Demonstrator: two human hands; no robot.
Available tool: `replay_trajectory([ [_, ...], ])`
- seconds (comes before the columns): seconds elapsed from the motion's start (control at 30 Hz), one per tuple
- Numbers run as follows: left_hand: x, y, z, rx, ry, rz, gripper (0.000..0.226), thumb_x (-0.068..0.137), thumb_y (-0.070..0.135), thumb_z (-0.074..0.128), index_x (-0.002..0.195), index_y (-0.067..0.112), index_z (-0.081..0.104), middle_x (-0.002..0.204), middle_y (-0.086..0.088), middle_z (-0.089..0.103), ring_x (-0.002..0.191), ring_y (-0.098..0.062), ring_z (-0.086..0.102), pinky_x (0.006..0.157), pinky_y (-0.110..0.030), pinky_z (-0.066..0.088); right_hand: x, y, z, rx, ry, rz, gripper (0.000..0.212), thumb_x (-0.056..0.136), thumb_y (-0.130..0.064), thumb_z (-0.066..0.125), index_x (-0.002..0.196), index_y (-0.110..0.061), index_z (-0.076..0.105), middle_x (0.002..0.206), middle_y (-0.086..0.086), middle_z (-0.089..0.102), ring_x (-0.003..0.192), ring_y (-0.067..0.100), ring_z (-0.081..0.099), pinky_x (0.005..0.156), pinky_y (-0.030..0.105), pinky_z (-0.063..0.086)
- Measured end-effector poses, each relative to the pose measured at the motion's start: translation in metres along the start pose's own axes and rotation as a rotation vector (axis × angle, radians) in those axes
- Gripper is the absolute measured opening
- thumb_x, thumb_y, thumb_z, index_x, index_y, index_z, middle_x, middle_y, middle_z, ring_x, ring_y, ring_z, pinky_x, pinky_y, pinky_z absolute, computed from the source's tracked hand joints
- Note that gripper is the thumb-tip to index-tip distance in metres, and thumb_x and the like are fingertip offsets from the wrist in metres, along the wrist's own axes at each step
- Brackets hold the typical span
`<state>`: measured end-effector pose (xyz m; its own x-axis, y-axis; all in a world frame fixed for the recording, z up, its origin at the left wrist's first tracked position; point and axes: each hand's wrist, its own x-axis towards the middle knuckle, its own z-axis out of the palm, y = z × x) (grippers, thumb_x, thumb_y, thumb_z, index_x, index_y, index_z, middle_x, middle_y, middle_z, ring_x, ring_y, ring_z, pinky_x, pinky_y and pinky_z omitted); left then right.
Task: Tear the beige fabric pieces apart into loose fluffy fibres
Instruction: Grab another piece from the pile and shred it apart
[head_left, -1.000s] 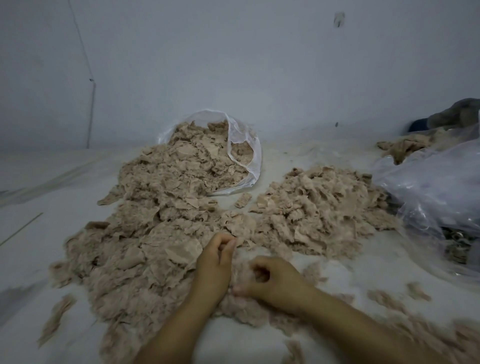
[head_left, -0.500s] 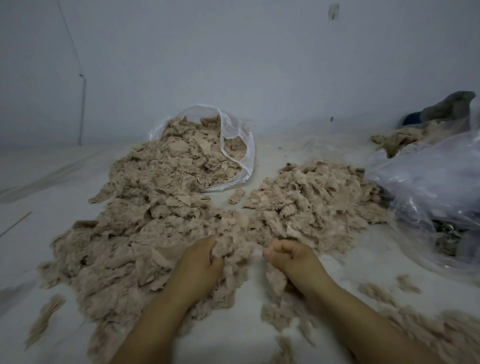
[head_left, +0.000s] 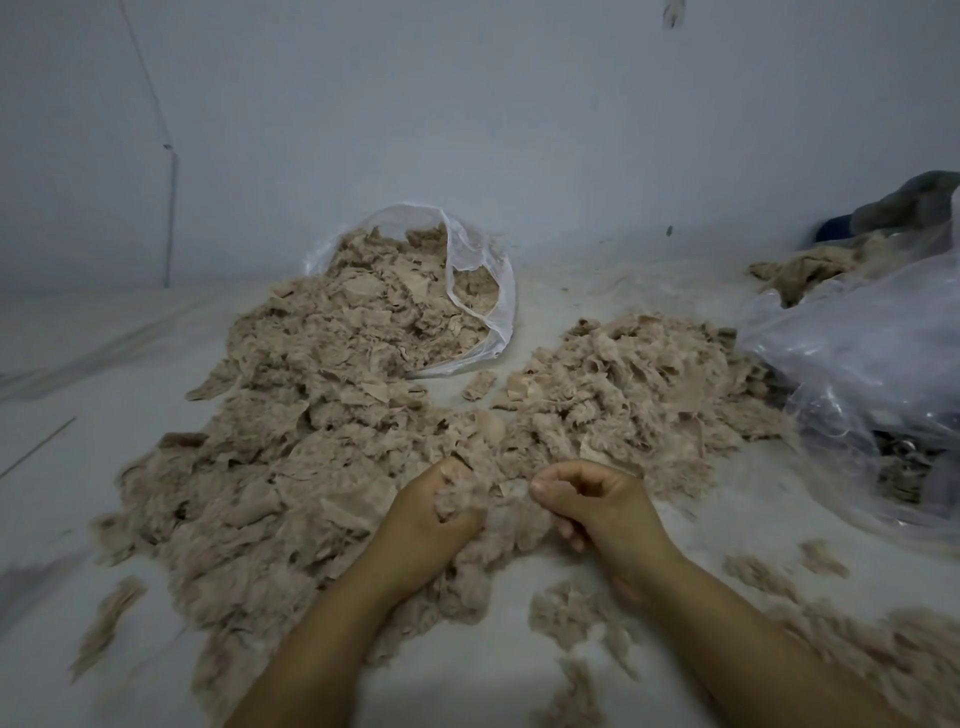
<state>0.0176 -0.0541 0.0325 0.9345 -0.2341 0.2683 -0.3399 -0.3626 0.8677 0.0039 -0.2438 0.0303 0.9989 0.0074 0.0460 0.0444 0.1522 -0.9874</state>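
A big heap of beige fabric pieces spreads over the pale floor on the left, spilling from a clear plastic bag at the back. A second beige heap lies to the right. My left hand grips a fluffy beige clump at the near edge of the heaps. My right hand sits close beside it with fingers curled on the same tuft of fibres. Loose fluffy fibres lie under and around my wrists.
A large crumpled clear plastic bag lies at the right, with dark cloth and more beige fabric behind it. Small beige scraps dot the floor at the left and near right. A grey wall rises behind.
Both hands pushed forward into the heap, then came back together on a clump. The left hand went from pinching to gripping a fluffy wad.
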Motion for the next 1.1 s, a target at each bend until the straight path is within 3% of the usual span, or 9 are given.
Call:
replay_trajectory([
  [0.13,-0.003,0.006,0.005,-0.104,-0.106,-0.094,0.049,0.065,0.036,0.082,0.110,0.034,0.063,0.104,0.023,0.068,0.097,0.009,0.061,0.078,-0.010,0.048,-0.005,-0.001,0.008,0.075,-0.064,0.001,0.005,0.067,-0.011,0.076,0.071,-0.012,0.074,0.056,0.009,0.064,0.046,0.011,0.056,0.046,0.019,0.047],
  [0.33,-0.003,0.007,0.011,-0.187,-0.009,-0.034,0.021,0.074,0.003,0.076,0.078,0.023,0.070,0.076,0.013,0.072,0.073,-0.001,0.067,0.063,-0.012,0.049,-0.004,-0.005,0.008,0.118,-0.028,-0.021,0.006,0.070,-0.013,0.076,0.065,-0.013,0.074,0.064,0.006,0.068,0.056,0.012,0.065,0.053,0.020,0.053],
  [0.47,-0.001,0.005,0.011,-0.085,0.083,0.036,0.032,0.074,-0.013,0.068,0.068,0.018,0.065,0.070,0.007,0.065,0.065,0.004,0.060,0.063,-0.010,0.045,-0.002,0.002,0.006,0.046,-0.021,-0.002,0.028,0.076,0.006,0.073,0.092,-0.016,0.071,0.083,0.006,0.069,0.068,0.015,0.068,0.058,0.023,0.055],
  [0.6,0.001,0.002,0.013,-0.049,0.151,0.053,0.031,0.075,-0.009,0.071,0.070,0.022,0.067,0.081,0.005,0.065,0.072,0.008,0.060,0.068,-0.005,0.043,0.002,0.000,0.006,0.083,0.077,-0.009,0.017,0.080,0.002,0.070,0.093,-0.010,0.069,0.081,0.008,0.070,0.063,0.010,0.067,0.054,0.019,0.052],
  [0.73,0.003,0.001,0.016,-0.124,0.186,0.007,0.016,0.076,-0.001,0.074,0.073,0.013,0.068,0.071,0.009,0.069,0.067,0.004,0.064,0.063,-0.005,0.045,0.007,-0.005,-0.003,-0.039,0.264,-0.107,0.037,0.086,-0.015,0.068,0.118,-0.025,0.052,0.107,-0.013,0.057,0.087,-0.007,0.062,0.069,0.010,0.048],
  [0.8,0.002,0.002,0.016,-0.154,0.205,0.018,0.009,0.079,0.005,0.072,0.076,0.013,0.068,0.067,0.007,0.070,0.067,-0.002,0.066,0.064,-0.009,0.047,0.000,-0.005,-0.001,-0.162,0.151,-0.120,0.035,0.081,-0.031,0.071,0.112,-0.024,0.056,0.105,-0.007,0.060,0.085,-0.006,0.063,0.068,0.010,0.050],
  [0.87,0.000,0.006,0.016,-0.198,0.187,0.024,0.008,0.084,0.017,0.066,0.078,0.013,0.069,0.071,0.003,0.071,0.069,-0.007,0.067,0.064,-0.013,0.049,-0.008,-0.004,0.006,-0.227,-0.095,-0.019,0.037,0.070,-0.044,0.073,0.100,-0.023,0.066,0.099,0.003,0.068,0.084,0.011,0.067,0.072,0.020,0.055],
  [1.0,-0.002,0.009,0.004,-0.206,0.075,-0.077,0.040,0.085,0.042,0.053,0.074,0.009,0.075,0.079,-0.005,0.073,0.079,-0.016,0.069,0.075,-0.019,0.051,-0.011,0.000,0.012,-0.730,-0.378,-0.076,0.011,0.076,-0.026,0.079,0.074,-0.024,0.068,0.073,-0.007,0.067,0.066,0.002,0.059,0.069,0.023,0.051],
  [1.1,-0.001,0.008,-0.010,0.000,-0.103,-0.236,0.055,0.081,0.057,0.055,0.063,0.008,0.072,0.066,-0.003,0.071,0.064,-0.016,0.066,0.064,-0.018,0.048,-0.008,-0.002,0.006,-0.746,-0.446,-0.036,0.011,0.078,-0.024,0.078,0.071,-0.024,0.069,0.072,-0.008,0.068,0.065,0.001,0.060,0.066,0.020,0.052],
])
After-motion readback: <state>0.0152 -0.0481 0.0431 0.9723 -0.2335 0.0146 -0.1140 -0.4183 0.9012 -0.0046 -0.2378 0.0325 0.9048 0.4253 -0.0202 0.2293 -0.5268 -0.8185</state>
